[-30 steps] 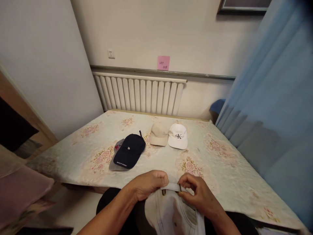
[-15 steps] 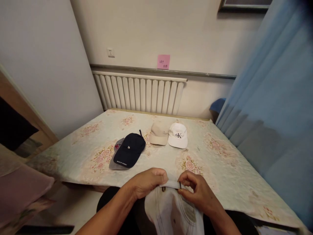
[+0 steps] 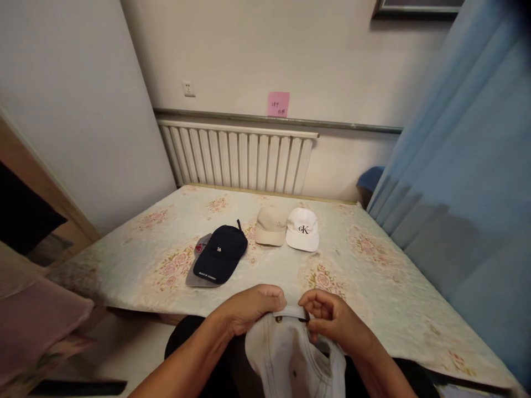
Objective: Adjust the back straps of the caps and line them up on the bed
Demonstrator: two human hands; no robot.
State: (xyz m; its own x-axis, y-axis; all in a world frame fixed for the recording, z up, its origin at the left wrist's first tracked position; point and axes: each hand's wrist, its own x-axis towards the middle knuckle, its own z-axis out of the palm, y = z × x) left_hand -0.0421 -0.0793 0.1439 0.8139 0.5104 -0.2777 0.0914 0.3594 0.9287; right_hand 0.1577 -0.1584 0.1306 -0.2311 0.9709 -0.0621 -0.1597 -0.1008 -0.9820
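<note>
Both my hands hold a pale white cap [image 3: 286, 359] low in the head view, its back strap turned up towards me. My left hand [image 3: 249, 309] grips the cap's left back edge with fingers curled. My right hand [image 3: 332, 320] pinches the strap and its metal buckle. On the bed beyond lie a navy cap [image 3: 222, 255] resting over a grey cap [image 3: 198, 270], then a beige cap [image 3: 270, 226] and a white cap with black letters [image 3: 302, 229] side by side.
The bed has a floral cover [image 3: 365, 265] and stands against a white radiator [image 3: 238, 157]. A blue curtain [image 3: 468, 182] hangs at the right. A pink note [image 3: 278, 104] sticks to the wall. A pink cushion [image 3: 37, 320] lies at the left.
My right hand's fingers have shifted slightly left along the strap, closer to my left hand. The cap has tipped a little. The caps on the bed have not moved.
</note>
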